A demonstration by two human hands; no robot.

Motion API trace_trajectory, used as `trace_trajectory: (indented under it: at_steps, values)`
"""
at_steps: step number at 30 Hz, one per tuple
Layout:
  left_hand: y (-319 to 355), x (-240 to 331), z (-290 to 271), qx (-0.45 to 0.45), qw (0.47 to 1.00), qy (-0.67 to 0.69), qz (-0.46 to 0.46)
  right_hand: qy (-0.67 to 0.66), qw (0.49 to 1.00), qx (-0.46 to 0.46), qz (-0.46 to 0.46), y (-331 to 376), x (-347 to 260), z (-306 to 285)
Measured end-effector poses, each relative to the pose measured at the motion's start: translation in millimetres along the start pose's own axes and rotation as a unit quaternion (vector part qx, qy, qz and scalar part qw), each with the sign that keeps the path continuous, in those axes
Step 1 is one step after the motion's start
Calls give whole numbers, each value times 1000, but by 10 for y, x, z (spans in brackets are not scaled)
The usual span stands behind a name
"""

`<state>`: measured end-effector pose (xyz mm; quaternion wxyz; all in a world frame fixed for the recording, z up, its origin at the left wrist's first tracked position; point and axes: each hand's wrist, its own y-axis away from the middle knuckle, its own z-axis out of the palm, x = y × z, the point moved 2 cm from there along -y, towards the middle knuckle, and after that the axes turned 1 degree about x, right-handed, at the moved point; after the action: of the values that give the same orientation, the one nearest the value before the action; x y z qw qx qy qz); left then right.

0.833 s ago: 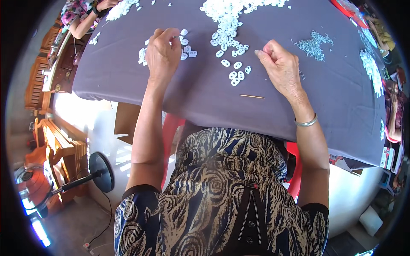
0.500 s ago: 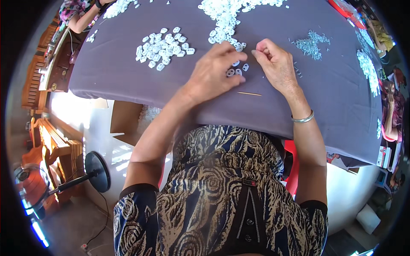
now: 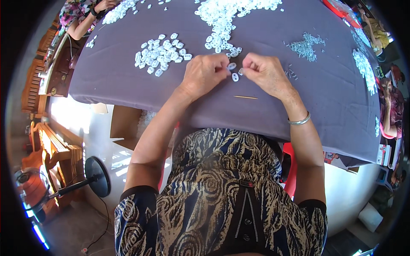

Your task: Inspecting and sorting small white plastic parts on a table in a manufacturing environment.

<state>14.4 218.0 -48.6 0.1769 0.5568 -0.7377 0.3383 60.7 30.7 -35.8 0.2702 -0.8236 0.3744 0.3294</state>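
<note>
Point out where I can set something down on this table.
Bare cloth spreads right of the right hand, below the metal bits. Another patch lies between the left white pile and the cloth's near edge. It is crowded between that hand and the left hand, where white pieces lie, and at the central white heap.

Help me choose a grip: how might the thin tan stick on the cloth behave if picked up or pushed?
The stick is probably light, being so slender. It lies straight, so it is likely stiff, though that thinness may let it snap. Lying loose on the grey cloth, it might roll if pushed.
</note>
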Motion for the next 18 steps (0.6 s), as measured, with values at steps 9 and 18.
trace_trajectory:
  at_steps: [9,18]
  values:
    - [-22,-108,19,100,995,31,7,120,988,15,-92,-28,-36,143]
    - [-31,-26,-104,18,990,137,-20,59,992,70,-83,-50,-27,73]
